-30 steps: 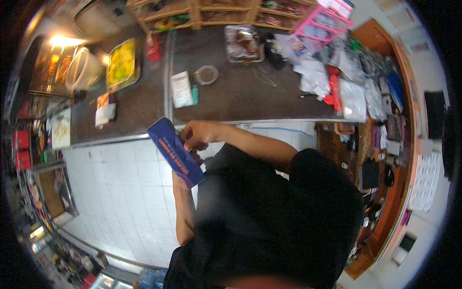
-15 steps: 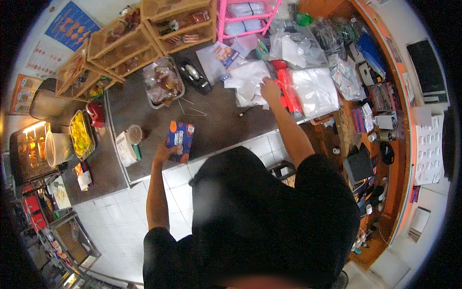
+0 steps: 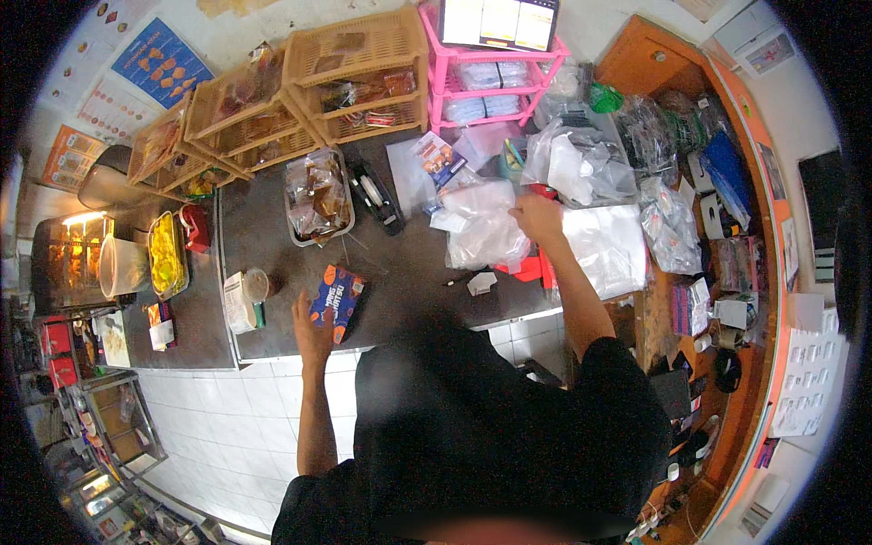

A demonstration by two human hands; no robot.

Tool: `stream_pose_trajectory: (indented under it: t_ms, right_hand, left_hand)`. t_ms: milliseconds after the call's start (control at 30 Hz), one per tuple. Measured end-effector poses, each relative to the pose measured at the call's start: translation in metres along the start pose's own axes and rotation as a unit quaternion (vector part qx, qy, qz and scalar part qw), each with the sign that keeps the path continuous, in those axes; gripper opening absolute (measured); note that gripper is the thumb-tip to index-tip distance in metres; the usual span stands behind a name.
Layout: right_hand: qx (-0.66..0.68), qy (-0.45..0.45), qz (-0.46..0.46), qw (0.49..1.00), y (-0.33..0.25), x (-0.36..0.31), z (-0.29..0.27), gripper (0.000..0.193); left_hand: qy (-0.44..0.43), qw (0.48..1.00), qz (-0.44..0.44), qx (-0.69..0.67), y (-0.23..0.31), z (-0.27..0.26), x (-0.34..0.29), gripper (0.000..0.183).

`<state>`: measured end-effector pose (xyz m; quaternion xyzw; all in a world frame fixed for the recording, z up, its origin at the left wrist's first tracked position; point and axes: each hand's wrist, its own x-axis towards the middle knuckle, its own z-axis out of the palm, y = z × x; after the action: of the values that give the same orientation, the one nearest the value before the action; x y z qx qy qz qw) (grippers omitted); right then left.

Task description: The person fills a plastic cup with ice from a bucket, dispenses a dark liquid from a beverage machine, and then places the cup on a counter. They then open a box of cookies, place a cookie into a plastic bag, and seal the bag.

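Observation:
Close to the counter's front edge lies a blue box with orange patterns (image 3: 336,300), tilted a little. My left hand (image 3: 313,331) is at its left side, fingers stretched upward and apart, the thumb next to the box. Further right, my right hand (image 3: 540,221) has its fingers closed on the edge of a clear plastic bag (image 3: 486,227). That bag spreads over loose white sheets and part of a red packet (image 3: 531,270). A stack of clear bags (image 3: 607,250) lies to the right of my right hand.
On the dark counter (image 3: 409,291) stand a metal tray of wrapped food (image 3: 320,195), a black tape dispenser (image 3: 377,195) and a lidded cup (image 3: 258,285). Tan baskets (image 3: 354,59) and a pink rack (image 3: 495,59) line the back. Leftward is a tray of yellow food (image 3: 167,254).
My left hand has loosened from the blue box, which now lies turned on the counter. My right hand has moved slightly, with the plastic bag spread out beside it. The view has shifted.

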<state>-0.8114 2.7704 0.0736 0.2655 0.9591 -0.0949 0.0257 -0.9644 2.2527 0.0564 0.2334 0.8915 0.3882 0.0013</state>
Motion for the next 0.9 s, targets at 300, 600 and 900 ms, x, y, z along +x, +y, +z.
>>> stream_pose_trajectory:
  t_ms: [300, 600, 900]
  right_hand:
    - [0.378, -0.291, -0.185, 0.86, -0.066, -0.057, -0.155, 0.025]
    - [0.842, -0.12, -0.069, 0.522, -0.088, -0.095, -0.032, 0.042]
    - [0.969, -0.182, 0.019, 0.168, -0.15, -0.126, -0.013, 0.065]
  left_hand:
    - [-0.126, 0.955, 0.262, -0.059, 0.29, 0.046, 0.072, 0.051]
    - [-0.177, 0.91, -0.082, -0.366, 0.264, 0.041, 0.074, 0.054]
    - [-0.115, 0.94, -0.137, -0.292, 0.216, 0.001, 0.032, 0.059]
